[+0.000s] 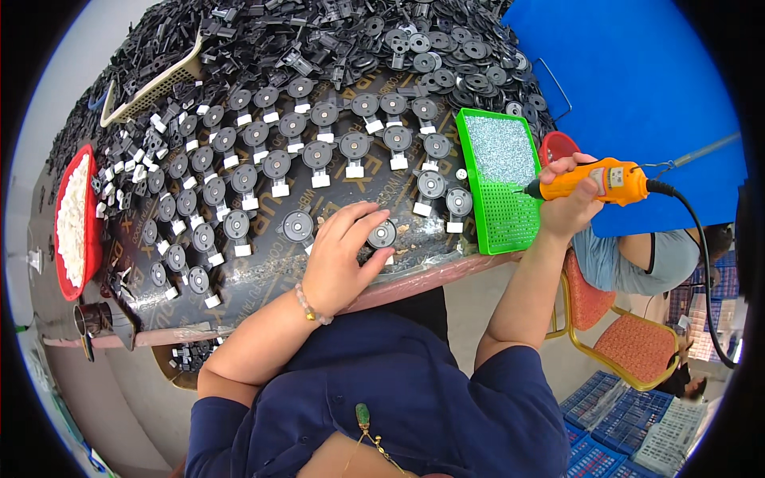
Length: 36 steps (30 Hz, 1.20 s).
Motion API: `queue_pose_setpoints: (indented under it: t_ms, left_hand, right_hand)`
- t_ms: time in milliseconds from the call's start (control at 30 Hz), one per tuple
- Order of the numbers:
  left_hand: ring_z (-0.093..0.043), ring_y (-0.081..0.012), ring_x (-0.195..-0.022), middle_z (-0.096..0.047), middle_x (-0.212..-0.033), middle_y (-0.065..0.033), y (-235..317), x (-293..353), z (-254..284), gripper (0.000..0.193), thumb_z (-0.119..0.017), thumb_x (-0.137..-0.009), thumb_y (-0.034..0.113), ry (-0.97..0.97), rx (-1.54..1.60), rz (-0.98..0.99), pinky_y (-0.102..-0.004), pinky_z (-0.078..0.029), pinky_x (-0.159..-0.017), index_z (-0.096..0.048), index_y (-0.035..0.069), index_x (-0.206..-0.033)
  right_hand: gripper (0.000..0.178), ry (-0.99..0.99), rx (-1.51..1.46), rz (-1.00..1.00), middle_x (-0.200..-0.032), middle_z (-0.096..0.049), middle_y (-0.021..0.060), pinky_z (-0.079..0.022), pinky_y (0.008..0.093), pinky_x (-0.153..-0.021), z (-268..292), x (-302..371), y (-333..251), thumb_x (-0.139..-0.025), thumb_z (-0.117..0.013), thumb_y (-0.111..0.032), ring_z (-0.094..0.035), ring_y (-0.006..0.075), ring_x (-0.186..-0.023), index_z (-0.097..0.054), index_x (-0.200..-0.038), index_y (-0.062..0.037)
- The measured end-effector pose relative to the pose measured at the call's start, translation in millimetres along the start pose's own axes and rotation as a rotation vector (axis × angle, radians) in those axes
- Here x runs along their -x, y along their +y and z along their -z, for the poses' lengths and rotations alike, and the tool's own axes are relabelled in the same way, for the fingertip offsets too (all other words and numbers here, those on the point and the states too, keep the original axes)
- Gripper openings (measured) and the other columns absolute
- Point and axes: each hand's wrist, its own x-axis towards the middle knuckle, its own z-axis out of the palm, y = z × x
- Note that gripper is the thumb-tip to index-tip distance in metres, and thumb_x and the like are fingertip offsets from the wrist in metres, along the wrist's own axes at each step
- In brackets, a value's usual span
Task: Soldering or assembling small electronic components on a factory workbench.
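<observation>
My left hand (pixel 339 259) rests at the table's near edge, thumb and fingers curled round a black round disc part (pixel 382 234). My right hand (pixel 567 209) grips an orange electric screwdriver (pixel 610 183) with a black cable. Its dark tip points left, above a green tray (pixel 472 183) with a perforated lower half and small silvery screws (pixel 498 147) in the upper half. Left of and beyond my left hand, several black disc assemblies (pixel 355 146) with white blocks lie in curved rows. One disc assembly (pixel 298 226) lies just left of my fingers.
Loose black parts (pixel 303 48) are heaped along the far side, with a cream basket (pixel 155 88) among them. A red tray (pixel 94 215) of white pieces stands at the left. A red bowl (pixel 559 145) sits behind the green tray. Another person (pixel 629 259) is at the right.
</observation>
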Motion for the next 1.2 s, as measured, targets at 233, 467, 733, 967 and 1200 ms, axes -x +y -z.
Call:
queue_pose_setpoints:
  t_ms: [233, 467, 733, 967, 1200]
  left_hand:
    - [-0.055, -0.0326, -0.12, -0.06, -0.123, -0.0121, -3, -2, 0, 0.043, -0.077, -0.076, 0.012, 0.033, 0.012, -0.034, -0.0419, -0.044, -0.098, -0.064, 0.006, -0.117]
    - [-0.054, -0.032, -0.122, -0.061, -0.122, -0.0099, -6, -2, 2, 0.039, -0.078, -0.075, 0.008, 0.01, 0.121, -0.063, -0.0423, -0.045, -0.1, -0.069, 0.009, -0.113]
    - [-0.061, -0.0282, -0.111, -0.066, -0.102, -0.0043, -13, -1, 5, 0.02, -0.076, -0.075, 0.005, 0.056, 0.148, -0.068, -0.0405, -0.047, -0.094, -0.07, 0.007, -0.094]
    - [-0.061, -0.0266, -0.107, -0.064, -0.095, -0.0041, -8, -2, 5, 0.015, -0.077, -0.073, 0.01, 0.081, 0.082, -0.083, -0.0393, -0.046, -0.09, -0.066, 0.01, -0.084]
    - [-0.058, -0.0295, -0.113, -0.063, -0.112, -0.0093, -4, -2, 7, 0.045, -0.08, -0.07, 0.015, 0.071, -0.014, -0.061, -0.041, -0.045, -0.094, -0.062, 0.007, -0.111]
  right_hand:
    - [0.082, -0.195, -0.299, -0.03, -0.079, -0.06, 0.0093, -0.049, 0.031, -0.051, -46, 24, -47, -0.077, -0.05, -0.083, -0.057, 0.0168, -0.055, -0.051, -0.11, -0.0079]
    - [0.088, -0.462, -0.684, -0.131, -0.081, -0.062, 0.0111, -0.056, 0.0342, -0.06, -105, 66, -57, -0.068, -0.058, -0.081, -0.063, 0.0186, -0.062, -0.046, -0.109, -0.0038]
    - [0.084, -0.504, -0.707, -0.154, -0.081, -0.062, 0.0102, -0.054, 0.0327, -0.056, -121, 73, -54, -0.072, -0.054, -0.08, -0.061, 0.0169, -0.058, -0.044, -0.108, -0.0053]
    - [0.081, -0.531, -0.721, -0.099, -0.081, -0.061, 0.0108, -0.053, 0.0323, -0.052, -127, 79, -48, -0.077, -0.051, -0.08, -0.059, 0.0166, -0.055, -0.043, -0.11, -0.0061]
    - [0.083, -0.537, -0.612, -0.2, -0.08, -0.061, 0.0104, -0.053, 0.0316, -0.054, -126, 80, -41, -0.074, -0.054, -0.081, -0.059, 0.0154, -0.056, -0.044, -0.109, -0.0054]
